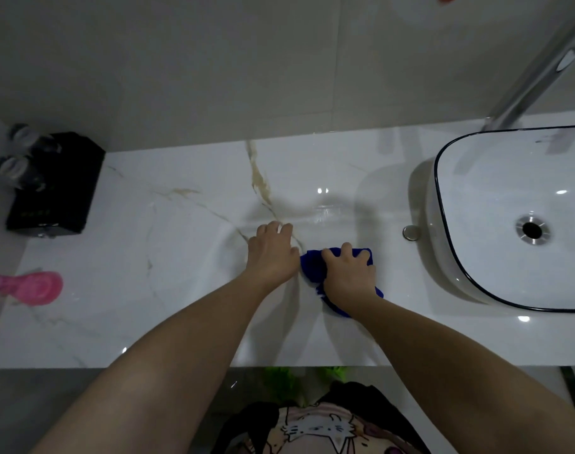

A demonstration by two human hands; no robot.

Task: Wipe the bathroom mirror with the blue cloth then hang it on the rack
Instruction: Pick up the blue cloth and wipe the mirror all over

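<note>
The blue cloth (313, 265) lies bunched on the white marble counter (168, 263), near its middle. My right hand (349, 273) presses down on it, fingers curled over the top, so most of the cloth is hidden beneath. My left hand (273, 250) rests flat on the bare counter just left of the cloth, fingers apart, holding nothing. No mirror or rack shows in this view.
A white basin (495, 280) with a dark rim sits at the right, its chrome tap (528, 80) rising behind and a chrome button (411, 232) beside it. A black box (58, 188) with bottles stands far left. A pink object (34, 287) lies at the left edge.
</note>
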